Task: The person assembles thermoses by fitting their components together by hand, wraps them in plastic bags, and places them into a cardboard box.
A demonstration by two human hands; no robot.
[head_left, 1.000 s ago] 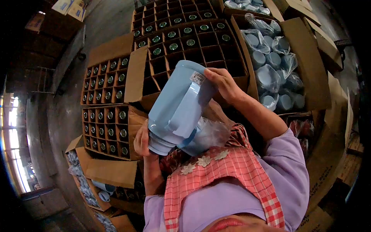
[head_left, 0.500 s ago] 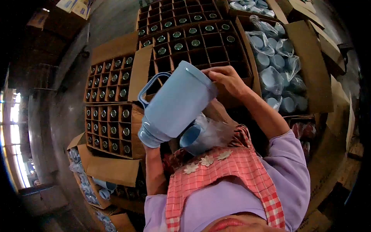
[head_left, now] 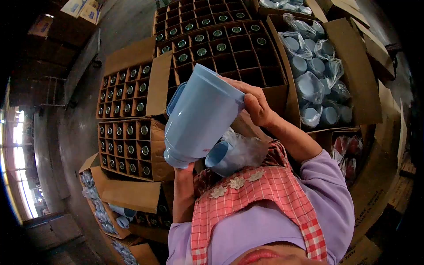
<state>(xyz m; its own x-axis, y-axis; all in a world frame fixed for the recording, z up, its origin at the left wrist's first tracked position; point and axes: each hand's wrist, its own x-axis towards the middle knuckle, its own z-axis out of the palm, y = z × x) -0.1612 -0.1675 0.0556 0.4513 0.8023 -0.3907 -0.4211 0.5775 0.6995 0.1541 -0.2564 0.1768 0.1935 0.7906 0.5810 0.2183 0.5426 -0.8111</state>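
A light blue plastic pitcher is held tilted in front of my chest, its broad end up and its narrower end low on the left. Its handle shows only partly along the far left side. My right hand grips the edge of the broad end, thumb on the near side. Under the narrow end is my left hand, mostly hidden by the pitcher, with a little of the fingers showing. Just below the pitcher, a blue cup lies in a clear plastic bag at my lap.
Divided cartons ahead and on the left hold glass items with round tops in many cells. To the right, an open box contains bagged blue cups. Red bagged items sit below it. Another open carton stands lower left.
The pitcher has turned, so its handle has swung partly out of sight and it stands steeper. My right hand has shifted its hold on the broad end. The bagged cup stays put.
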